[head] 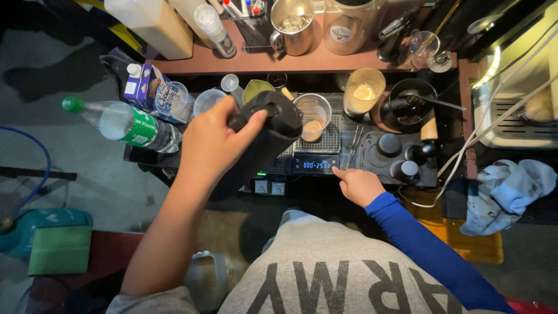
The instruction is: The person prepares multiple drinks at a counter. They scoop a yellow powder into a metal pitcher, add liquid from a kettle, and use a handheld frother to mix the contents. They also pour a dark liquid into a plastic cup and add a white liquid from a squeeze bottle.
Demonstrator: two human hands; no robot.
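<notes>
Black kettle (273,131) with looped top handle, gripped and held tilted above the counter, spout end toward a clear plastic cup (314,118) of beige liquid, cup upright on a black digital scale (317,157) with lit display

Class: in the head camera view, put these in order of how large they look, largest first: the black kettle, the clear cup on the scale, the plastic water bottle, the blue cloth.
1. black kettle, though it is nearest the camera
2. plastic water bottle and blue cloth: too alike to rank
3. clear cup
</notes>
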